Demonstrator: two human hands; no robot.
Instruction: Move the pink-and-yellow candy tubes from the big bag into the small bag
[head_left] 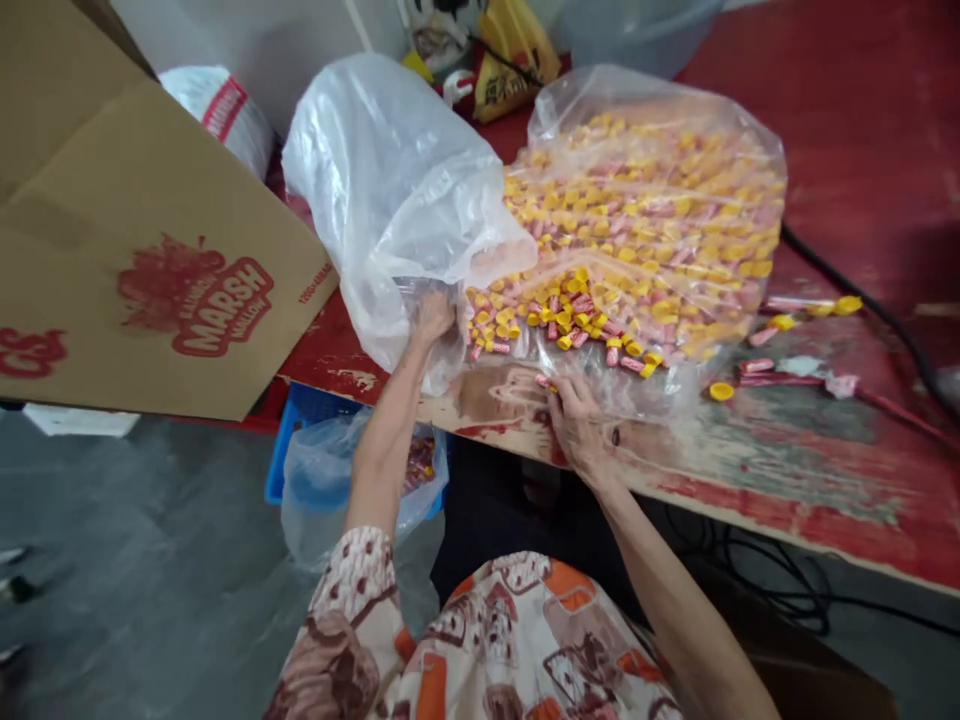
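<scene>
One worn red counter (pixel 870 130), one carton (pixel 97 220) printed "MARSH MALLOW", one clear bag (pixel 705 210) packed with yellow-capped pink tubes (pixel 579 302), too many to count! Left of that bag, one cloudy bag (pixel 390 170), left hand (pixel 433 316) at its opening, grip I can't tell; in front, the right hand (pixel 579 425) pinches one tube (pixel 545 382).

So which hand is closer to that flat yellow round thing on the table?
The right. The right hand is just left of the yellow round thing; the left hand is much farther left, at the whitish plastic bag.
</scene>
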